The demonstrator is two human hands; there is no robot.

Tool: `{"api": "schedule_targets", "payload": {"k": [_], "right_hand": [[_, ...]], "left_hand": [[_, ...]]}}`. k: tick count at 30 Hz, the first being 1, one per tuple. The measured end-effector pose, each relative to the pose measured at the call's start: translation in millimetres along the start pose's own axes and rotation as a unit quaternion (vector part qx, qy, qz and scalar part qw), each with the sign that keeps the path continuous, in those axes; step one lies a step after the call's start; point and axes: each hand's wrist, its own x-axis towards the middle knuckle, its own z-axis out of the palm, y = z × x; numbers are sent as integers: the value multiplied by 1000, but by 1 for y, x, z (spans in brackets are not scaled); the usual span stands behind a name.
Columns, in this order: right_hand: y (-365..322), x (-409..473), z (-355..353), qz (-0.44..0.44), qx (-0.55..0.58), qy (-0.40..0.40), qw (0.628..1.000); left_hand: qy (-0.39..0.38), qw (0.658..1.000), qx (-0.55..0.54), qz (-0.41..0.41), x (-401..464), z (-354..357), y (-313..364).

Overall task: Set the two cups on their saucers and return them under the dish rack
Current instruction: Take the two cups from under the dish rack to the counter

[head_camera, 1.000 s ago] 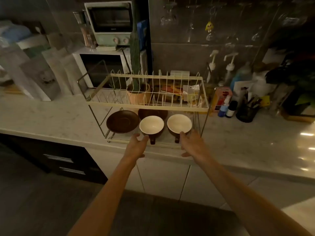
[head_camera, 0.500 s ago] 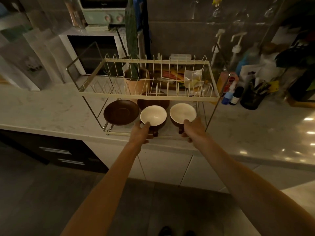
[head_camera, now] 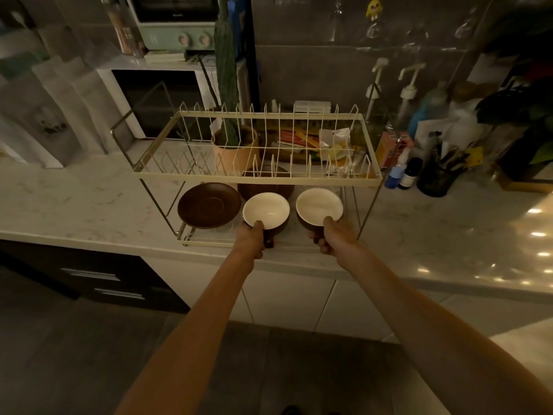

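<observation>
Two brown cups with white insides stand on the lower shelf under the cream wire dish rack (head_camera: 257,178). My left hand (head_camera: 251,239) grips the left cup (head_camera: 265,209) by its handle, thumb on the rim. My right hand (head_camera: 333,236) holds the right cup (head_camera: 318,205) the same way. A brown saucer (head_camera: 209,204) lies empty to the left of the cups. A second brown saucer (head_camera: 264,182) lies behind the left cup, partly hidden by it and the rack's rail.
The rack stands on a pale marble counter (head_camera: 89,202) near its front edge. A potted cactus (head_camera: 235,145), packets and a microwave (head_camera: 158,100) sit behind it. Bottles (head_camera: 399,169) and a pen holder (head_camera: 437,178) crowd the right.
Both hands reached forward from the counter edge and closed on the cups' handles, thumbs onto the rims. The camera moved closer and tilted down.
</observation>
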Motion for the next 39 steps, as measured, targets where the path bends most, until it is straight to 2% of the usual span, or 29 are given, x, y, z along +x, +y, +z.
{"api": "schedule_targets", "payload": {"k": [11,18,26,34,39], "right_hand": [[0,-39,-19,-54,-64,-29,996],[13,-69,-49,-75,-109,-68,989],[35,-99,-93,-78,-126,-83,985],[54,-100,-165,-55,-81,-41,994],[56,-94,-215,-55,-42,17,997]], "left_hand": [[-7,999,-32,36,-44,-14,2],[-25,999,3,28,-91,-26,-12],[-46,998,35,31,-128,-2,-32],[-98,993,56,40,-154,56,-44],[-142,988,47,27,-155,114,-38]]}}
